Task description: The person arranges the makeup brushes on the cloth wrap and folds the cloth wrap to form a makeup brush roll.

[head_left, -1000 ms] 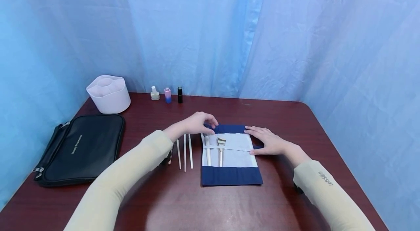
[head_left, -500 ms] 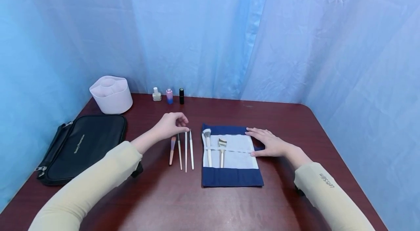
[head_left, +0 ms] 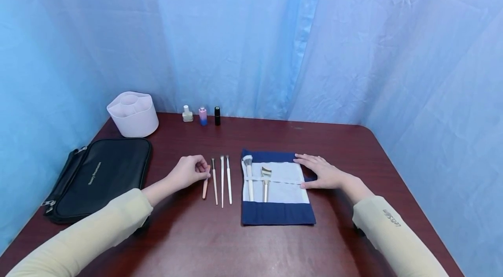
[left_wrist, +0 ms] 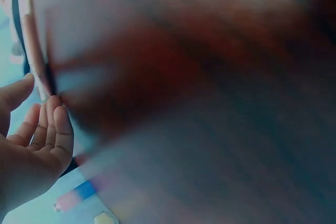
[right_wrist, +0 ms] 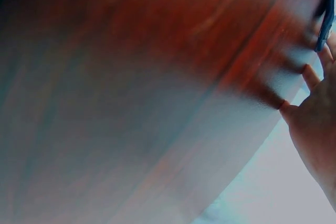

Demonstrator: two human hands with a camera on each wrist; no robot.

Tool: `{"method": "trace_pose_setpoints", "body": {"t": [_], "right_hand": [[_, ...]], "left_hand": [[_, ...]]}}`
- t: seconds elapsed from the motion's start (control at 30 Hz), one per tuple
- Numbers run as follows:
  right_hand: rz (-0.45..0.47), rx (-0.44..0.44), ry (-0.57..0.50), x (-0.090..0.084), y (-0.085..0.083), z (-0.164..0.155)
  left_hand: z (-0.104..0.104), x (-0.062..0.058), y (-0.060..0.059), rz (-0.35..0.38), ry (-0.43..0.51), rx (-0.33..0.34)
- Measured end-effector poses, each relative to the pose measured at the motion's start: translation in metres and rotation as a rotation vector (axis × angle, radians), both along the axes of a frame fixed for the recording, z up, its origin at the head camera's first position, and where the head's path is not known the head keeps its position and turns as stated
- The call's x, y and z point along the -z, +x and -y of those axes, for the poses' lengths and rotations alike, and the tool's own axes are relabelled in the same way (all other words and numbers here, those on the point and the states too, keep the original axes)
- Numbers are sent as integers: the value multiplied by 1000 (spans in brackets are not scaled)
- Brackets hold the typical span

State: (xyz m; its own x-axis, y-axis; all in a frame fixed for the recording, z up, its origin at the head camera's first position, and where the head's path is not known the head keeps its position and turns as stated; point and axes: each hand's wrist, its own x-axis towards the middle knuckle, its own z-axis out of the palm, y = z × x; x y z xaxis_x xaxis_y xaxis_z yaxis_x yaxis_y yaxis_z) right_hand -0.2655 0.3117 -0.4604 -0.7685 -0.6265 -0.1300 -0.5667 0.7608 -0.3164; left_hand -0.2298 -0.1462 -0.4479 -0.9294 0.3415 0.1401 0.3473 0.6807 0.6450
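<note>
- Blue curtains (head_left: 243, 36) hang behind and to both sides of the dark red table (head_left: 346, 146) where I work.
- On the table before me lies a blue and white brush roll (head_left: 277, 207), spread flat, with a fluffy white brush (head_left: 248, 176) and a flat fan-shaped brush (head_left: 265, 177) tucked under its white band.
- My right hand (head_left: 324, 171) rests flat on the roll's right edge, fingers straight and pressing the cloth down, holding nothing.
- Just left of the roll, four loose brushes lie side by side on the bare table, handles toward me: a pink-handled brush (head_left: 205, 188) farthest left, then three thin pale ones (head_left: 222, 183).
- My left hand (head_left: 188, 172) sits at the head end of the pink-handled brush, fingers (head_left: 203, 167) curled round its tip; the bristles are hidden behind them, and the handle sticks out toward me below the hand.
- The left wrist view is heavily blurred; it shows only my curled fingers (left_wrist: 50, 129) close to a pinkish shaft.
- The right wrist view is also blurred, showing my fingertips (right_wrist: 310, 74) against the table beside a strip of blue cloth.
- A black zip case (head_left: 98, 176) lies at the table's left edge, well apart from my left hand.
- Behind it stands a white divided holder (head_left: 133, 115), and beside that three small bottles (head_left: 202, 115) line the back edge.
</note>
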Motion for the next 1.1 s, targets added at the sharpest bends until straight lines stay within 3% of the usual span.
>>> {"method": "trace_pose_setpoints", "body": {"t": [0.33,0.7,0.87,1.1], "right_hand": [[-1,-5,0,2,1,2],[5,6,-1,2,3,1],[7,5,1,2,1,1],[12,-1,5,-7,1,0]], "left_hand": [[3,5,3,-6,-36,-3],[4,4,1,77,-29,-40],[6,-5,-4,109,-39,-60],[3,-29,-15,151,29,-74]]}}
